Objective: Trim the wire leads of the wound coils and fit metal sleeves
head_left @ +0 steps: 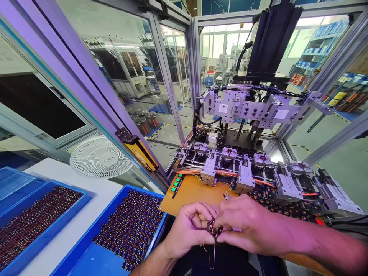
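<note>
Low in the head view, my left hand (188,228) and my right hand (244,224) meet around a small round copper-wound coil (213,229). The fingers of both hands pinch it, and thin copper wire leads (214,253) hang down from it. My hands hover over the front edge of an orange work plate (192,191) of a machine. Small pliers or cutters (227,196) lie on that plate just beyond my right hand.
Several round fixtures (229,153) holding coils stand in a row on the machine, under a grey tool head (253,105). Green buttons (176,183) sit at the plate's left. Blue trays (126,230) (34,222) of small coils lie left. A white fan (99,157) stands behind.
</note>
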The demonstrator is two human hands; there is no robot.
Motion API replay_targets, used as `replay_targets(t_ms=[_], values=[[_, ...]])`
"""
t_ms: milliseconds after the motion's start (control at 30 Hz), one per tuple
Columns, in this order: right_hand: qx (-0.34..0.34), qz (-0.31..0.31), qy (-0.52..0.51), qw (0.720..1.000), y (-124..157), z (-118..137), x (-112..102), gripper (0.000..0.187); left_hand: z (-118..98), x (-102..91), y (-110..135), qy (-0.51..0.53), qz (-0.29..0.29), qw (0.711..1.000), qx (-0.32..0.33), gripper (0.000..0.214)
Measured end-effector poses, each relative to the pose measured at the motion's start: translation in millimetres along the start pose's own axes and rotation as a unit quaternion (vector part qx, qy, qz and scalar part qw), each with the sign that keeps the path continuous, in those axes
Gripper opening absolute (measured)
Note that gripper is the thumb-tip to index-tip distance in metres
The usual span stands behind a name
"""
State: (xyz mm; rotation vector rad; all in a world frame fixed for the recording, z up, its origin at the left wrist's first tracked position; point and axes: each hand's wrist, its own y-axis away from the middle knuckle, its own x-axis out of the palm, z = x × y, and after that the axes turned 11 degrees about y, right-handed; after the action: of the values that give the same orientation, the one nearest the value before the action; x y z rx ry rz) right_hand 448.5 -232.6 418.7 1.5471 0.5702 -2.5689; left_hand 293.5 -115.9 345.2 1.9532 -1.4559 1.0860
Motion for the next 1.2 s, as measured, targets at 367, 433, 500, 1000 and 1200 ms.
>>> replay_targets(t_ms=[367, 433, 500, 1000, 1200], values=[[-0.087, 0.018, -0.046, 0.995, -8, -8, -4, 0.008, 4, 1.5, 3, 0.014, -0.032, 0.999, -0.034, 0.033], [-0.067, -0.023, -0.047, 0.996, -7, -5, -2, 0.010, 4, 1.8, 4, 0.019, -0.037, 0.999, -0.013, 0.030], [-0.057, -0.055, -0.035, 0.996, -5, -2, 1, 0.015, 5, 2.5, 5, 0.023, -0.036, 0.999, -0.001, 0.029], [-0.081, -0.119, 0.058, 0.988, 6, 2, 14, 0.019, 5, 6.1, 7, -0.006, -0.051, 0.998, 0.021, 0.029], [-0.110, -0.131, 0.121, 0.978, 10, 3, 17, 0.024, 6, 7.7, 10, -0.017, -0.047, 0.998, 0.046, 0.025]])
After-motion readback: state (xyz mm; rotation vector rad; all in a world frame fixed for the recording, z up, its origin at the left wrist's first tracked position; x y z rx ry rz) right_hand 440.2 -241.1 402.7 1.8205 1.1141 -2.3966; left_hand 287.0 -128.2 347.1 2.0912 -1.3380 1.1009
